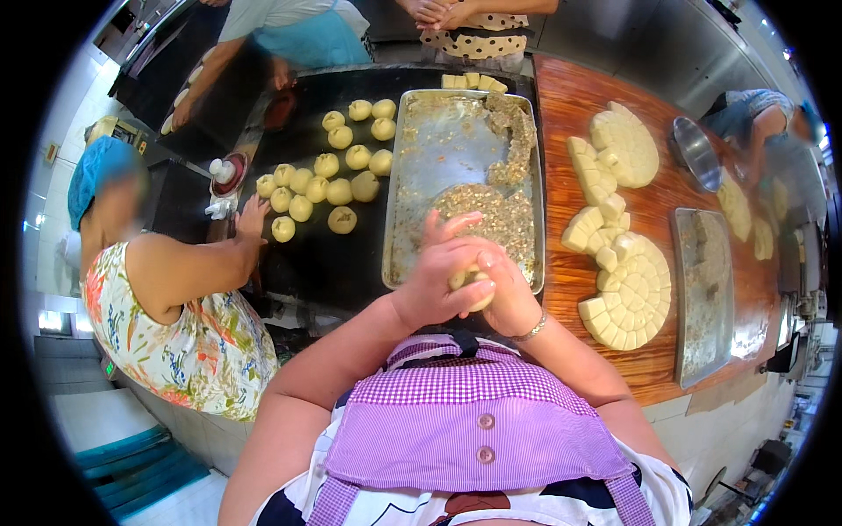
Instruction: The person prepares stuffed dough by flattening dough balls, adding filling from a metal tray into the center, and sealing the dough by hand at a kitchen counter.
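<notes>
The person's left hand [434, 276] and right hand [509, 298] were cupped together at the near edge of the desk, fingers curled around a pale dough piece [481, 303]. Both had hold of it, the left index finger stretched outward, and between them they hid most of it. They also blocked part of the near rim of a large metal tray [430, 149], in which a crumbly brown filling [491, 215] lay heaped at the near right and along the far right side.

Left of the tray, round dough balls [326, 164] were scattered over the dark part of the desk [307, 263]. A co-worker's hand [253, 216] rested just beside the leftmost ones, near a red container with a white knob [228, 171]. Small dough blocks [474, 82] lay beyond the tray's far edge.

On the wooden part to the right lay a cut dough round [633, 294] and, farther off, another dough slab [627, 145]. A metal bowl [695, 153] sat tilted at the far right, with a second tray [681, 263] nearer. A far co-worker had clasped hands [430, 10].
</notes>
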Demonstrator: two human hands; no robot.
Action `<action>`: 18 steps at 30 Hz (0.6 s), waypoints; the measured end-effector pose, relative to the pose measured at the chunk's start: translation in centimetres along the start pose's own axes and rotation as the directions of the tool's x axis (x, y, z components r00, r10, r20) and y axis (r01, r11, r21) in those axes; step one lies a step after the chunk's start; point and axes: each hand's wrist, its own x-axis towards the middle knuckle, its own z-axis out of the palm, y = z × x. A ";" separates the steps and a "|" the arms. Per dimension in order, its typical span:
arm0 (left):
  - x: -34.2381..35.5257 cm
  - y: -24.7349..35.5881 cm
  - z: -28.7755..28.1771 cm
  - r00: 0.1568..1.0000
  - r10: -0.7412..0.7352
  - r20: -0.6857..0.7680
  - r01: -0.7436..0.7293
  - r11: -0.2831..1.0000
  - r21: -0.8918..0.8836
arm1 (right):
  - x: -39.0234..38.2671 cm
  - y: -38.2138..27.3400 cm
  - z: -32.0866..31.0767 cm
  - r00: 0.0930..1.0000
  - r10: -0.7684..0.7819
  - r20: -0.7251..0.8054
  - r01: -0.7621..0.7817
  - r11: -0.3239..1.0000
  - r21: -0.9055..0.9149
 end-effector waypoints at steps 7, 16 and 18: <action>-0.2 -0.2 1.7 0.959 -0.116 -0.260 0.064 0.978 -0.201 | 1.9 1.7 1.1 0.937 -0.327 -0.122 0.278 0.911 -0.306; 0.0 -0.8 -0.9 0.983 -0.063 -0.174 -0.006 0.930 -0.368 | 3.4 0.7 2.3 0.993 0.005 -0.115 0.035 0.939 0.342; -0.2 -0.6 -1.1 0.951 -0.235 -0.202 0.196 0.960 -0.198 | 3.3 1.2 1.4 0.997 0.056 -0.061 -0.031 0.933 0.358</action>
